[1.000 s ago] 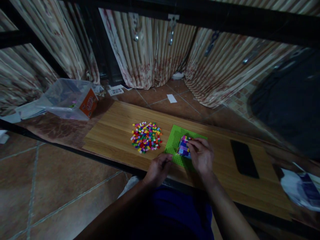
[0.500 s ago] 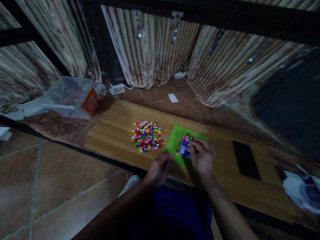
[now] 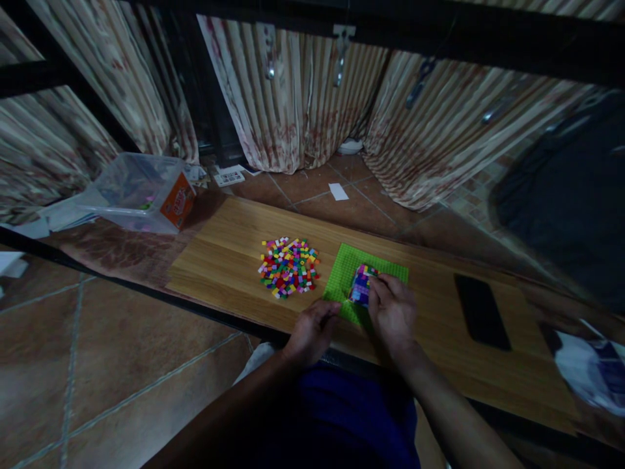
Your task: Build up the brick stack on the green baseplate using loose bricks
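Note:
A green studded baseplate (image 3: 336,277) lies on the wooden board, bearing a low block of small building bricks (image 3: 361,286) in purple, blue, pink and other colours. My right hand (image 3: 394,312) is over the right side of this block, thumb and fingers pinched together against it; whatever is between the fingertips is hidden. At the baseplate's near left corner, my left hand (image 3: 311,331) is closed, with thumb and forefinger on the plate's edge. Left of the plate spreads a loose pile of small coloured bricks (image 3: 288,267).
The wooden board (image 3: 215,244) rests on a long, narrow table. A black phone-like slab (image 3: 481,312) lies to the right, with a white and blue packet (image 3: 590,371) beyond it. A clear plastic bin (image 3: 131,195) with an orange label stands far left. Curtains (image 3: 303,98) hang behind.
My right hand has shifted very slightly left and down against the brick block. The left hand stays at the plate's corner, and the view has tilted a touch.

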Demonstrator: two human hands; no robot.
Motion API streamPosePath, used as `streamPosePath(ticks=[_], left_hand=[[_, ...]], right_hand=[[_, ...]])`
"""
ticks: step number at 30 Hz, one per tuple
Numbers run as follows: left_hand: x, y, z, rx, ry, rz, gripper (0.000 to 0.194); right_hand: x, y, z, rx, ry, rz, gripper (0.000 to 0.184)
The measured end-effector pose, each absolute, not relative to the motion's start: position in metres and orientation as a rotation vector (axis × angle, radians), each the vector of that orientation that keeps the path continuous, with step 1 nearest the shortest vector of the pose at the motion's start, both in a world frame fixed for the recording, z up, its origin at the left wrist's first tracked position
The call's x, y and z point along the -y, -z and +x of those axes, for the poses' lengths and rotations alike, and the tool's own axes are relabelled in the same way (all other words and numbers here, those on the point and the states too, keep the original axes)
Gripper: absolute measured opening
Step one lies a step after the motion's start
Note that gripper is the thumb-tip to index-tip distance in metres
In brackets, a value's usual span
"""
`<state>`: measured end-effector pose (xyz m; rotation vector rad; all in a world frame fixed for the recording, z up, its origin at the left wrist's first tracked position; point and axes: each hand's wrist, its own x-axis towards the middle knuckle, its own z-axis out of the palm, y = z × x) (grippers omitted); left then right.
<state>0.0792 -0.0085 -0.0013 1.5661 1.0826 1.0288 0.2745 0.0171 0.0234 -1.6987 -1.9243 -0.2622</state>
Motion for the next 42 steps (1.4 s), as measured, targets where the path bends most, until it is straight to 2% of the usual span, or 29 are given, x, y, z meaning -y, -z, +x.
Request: streamPosePath(ticks=[11,16,26,31,38,42], left_hand=[[0.013,-0.002,0.079,-1.079,-1.075,1.466,0.019],[0.025,-0.014,0.06,-1.155,-1.061,1.649,0.023],[0.014,-0.015,-0.009,-1.704,-1.219,1.716,0.038],[0.002,-0.012,-0.015,-1.744,-1.086,1.789,0.047],[-0.015,-0.006,-0.006,-1.727,-1.087,1.807,0.043],[-0.014,-0.006,-0.005,-1.695,-1.089,1.812,0.043]], right_hand=[[-0.015,-0.033,0.272,1.888,0.167,-1.658,0.033],[-0.005,-0.048,0.246,1.823,0.109,-1.566,0.028],[-0.007,-0.032,0.181,2.045,-0.21,-1.461,0.022],[-0.025,-0.024,0.172,2.209,-0.24,-1.51,0.02],[-0.05,-0.027,0.173,2.223,-0.077,-1.635,0.022],[-0.064,-0.031,0.17,2.159,-0.108,-1.633,0.02]])
